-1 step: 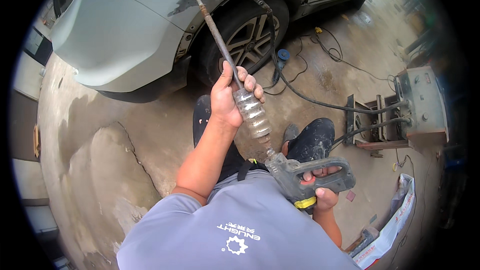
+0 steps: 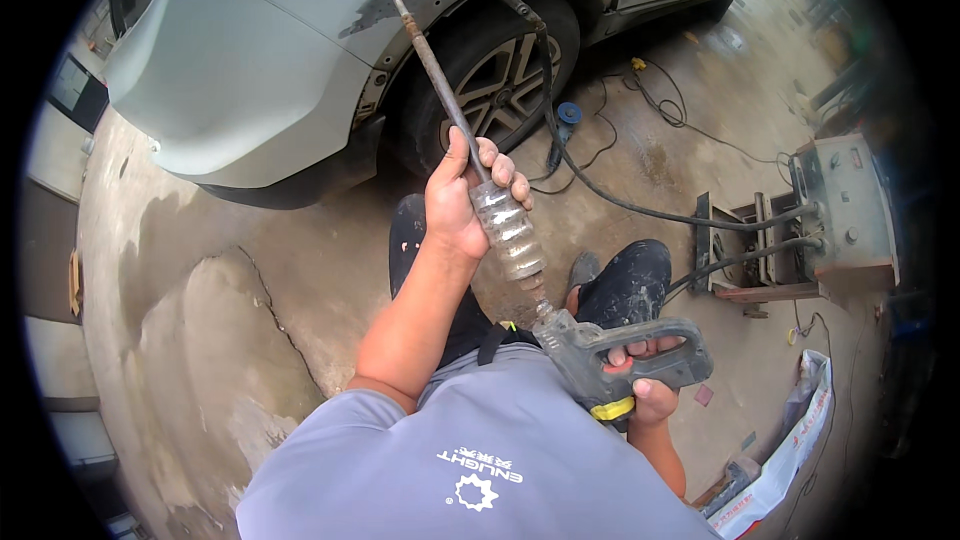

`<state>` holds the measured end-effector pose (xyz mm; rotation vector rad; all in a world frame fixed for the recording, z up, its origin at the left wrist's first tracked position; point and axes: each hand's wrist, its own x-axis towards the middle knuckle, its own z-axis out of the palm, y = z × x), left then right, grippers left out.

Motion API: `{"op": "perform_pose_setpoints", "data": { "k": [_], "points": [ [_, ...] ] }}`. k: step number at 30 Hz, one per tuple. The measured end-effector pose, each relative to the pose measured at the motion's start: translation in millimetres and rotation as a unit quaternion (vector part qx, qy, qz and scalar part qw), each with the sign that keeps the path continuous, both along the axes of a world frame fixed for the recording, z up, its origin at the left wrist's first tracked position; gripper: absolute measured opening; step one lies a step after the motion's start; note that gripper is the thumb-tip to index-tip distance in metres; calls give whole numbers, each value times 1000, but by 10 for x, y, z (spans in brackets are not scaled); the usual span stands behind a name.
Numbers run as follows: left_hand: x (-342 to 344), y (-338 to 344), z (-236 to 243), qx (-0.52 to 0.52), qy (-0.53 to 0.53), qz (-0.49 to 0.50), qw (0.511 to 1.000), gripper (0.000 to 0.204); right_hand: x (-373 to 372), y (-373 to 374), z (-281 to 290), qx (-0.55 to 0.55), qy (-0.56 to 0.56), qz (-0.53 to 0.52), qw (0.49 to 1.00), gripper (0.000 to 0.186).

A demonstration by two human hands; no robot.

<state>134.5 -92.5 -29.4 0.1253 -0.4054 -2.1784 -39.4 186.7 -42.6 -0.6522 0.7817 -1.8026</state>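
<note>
A slide-hammer dent puller slants across my lap, its long thin steel rod pointing up toward the car. My left hand is closed round the rod and the upper end of the ribbed metal sliding weight, thumb along the rod. At the lower right, my right hand grips the black looped handle, with fingers through the loop near a red trigger. A yellow band marks the handle's base. In the picture, the rod's tip overlaps the scuffed grey body panel; contact cannot be told.
Ahead stands the silver-grey car's wheel, with a metal clamp at its arch. A thick black cable runs to a grey machine on the right. A blue-disc grinder and a yellow plug lie on the concrete.
</note>
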Motion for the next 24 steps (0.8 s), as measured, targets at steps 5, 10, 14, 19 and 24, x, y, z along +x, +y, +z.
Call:
{"op": "perform_pose_setpoints", "data": {
  "k": [5, 10, 14, 19, 24],
  "points": [
    [4, 4, 35, 8, -13, 9, 1000, 49, 41, -52, 122, 15, -1, -3, 1000, 56],
    [-1, 2, 45, 20, -34, 14, 999, 49, 59, -45, 102, -3, -32, -23, 999, 46],
    [2, 8, 74, 17, -29, 17, 999, 49, 60, -70, 154, -12, -34, -16, 999, 49],
    [-15, 13, 109, 32, -39, 24, 998, 48, -36, -39, 4, -51, -18, 18, 998, 63],
    [-13, -18, 124, 25, -46, 26, 998, 51, 63, -41, 163, -3, -28, -15, 999, 83]
  ]
}}
